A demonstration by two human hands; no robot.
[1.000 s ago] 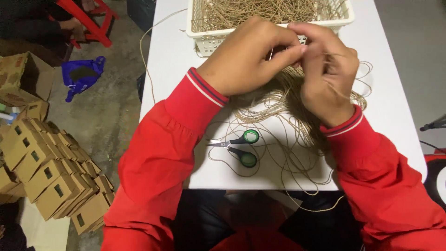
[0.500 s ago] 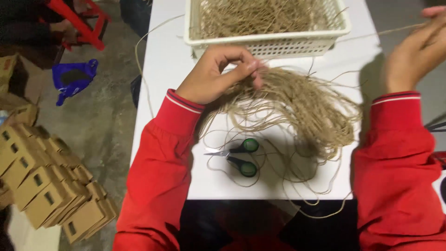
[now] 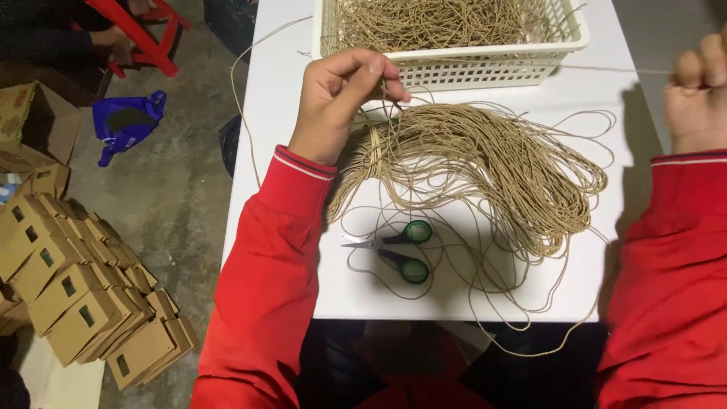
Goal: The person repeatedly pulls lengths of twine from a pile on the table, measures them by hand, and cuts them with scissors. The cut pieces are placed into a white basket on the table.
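Twine strand (image 3: 606, 70) runs taut between your pinching left hand (image 3: 341, 98) and right hand (image 3: 697, 91) — most of the hank (image 3: 485, 167) at centre frame remains loose.

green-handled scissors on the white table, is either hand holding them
No, the green-handled scissors lie untouched on the white table, apart from both hands.
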